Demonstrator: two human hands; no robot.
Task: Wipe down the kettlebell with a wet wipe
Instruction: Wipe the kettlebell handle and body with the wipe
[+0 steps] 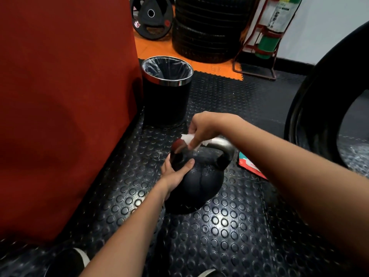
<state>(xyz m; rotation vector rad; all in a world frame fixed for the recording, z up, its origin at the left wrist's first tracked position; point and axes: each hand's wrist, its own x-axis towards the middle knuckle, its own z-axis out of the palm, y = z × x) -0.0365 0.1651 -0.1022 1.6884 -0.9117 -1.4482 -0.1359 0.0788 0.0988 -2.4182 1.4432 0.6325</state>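
Kettlebell (201,180) sits on the studded black floor mat (229,226) in our head view, just in front of the bin (166,92) beside the red pad (63,96). Our left hand (175,172) curls round its side near the handle's base. Our right hand (201,128) pinches the white wet wipe (187,139) against the steel handle (221,141) (a wipe packet (246,162) lies just beyond).

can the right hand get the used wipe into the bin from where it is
Probably yes. The right hand pinches the wet wipe on the kettlebell handle, and the open bin stands just beyond it with nothing between.
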